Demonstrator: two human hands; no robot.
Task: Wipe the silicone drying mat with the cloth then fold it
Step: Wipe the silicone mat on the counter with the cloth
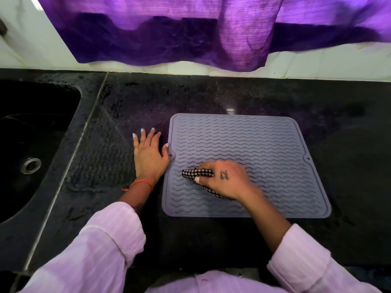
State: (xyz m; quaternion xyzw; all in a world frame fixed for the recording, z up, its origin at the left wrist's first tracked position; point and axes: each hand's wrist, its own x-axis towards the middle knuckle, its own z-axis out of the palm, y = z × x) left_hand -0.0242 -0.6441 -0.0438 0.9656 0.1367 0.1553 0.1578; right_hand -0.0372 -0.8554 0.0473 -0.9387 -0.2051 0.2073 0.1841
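Right hand (227,179) grips the cloth (197,173); press along the mat (264,144) ridges while the flat, spread left hand (149,154) steadies its edge.

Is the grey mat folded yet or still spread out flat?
Spread flat. The mat lies open on the counter, all four corners showing, while the right hand holds the cloth on it.

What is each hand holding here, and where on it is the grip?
The right hand grips the checked cloth around its bunched middle, pressing it on the mat. The left hand holds nothing, lying flat beside the mat's left edge.
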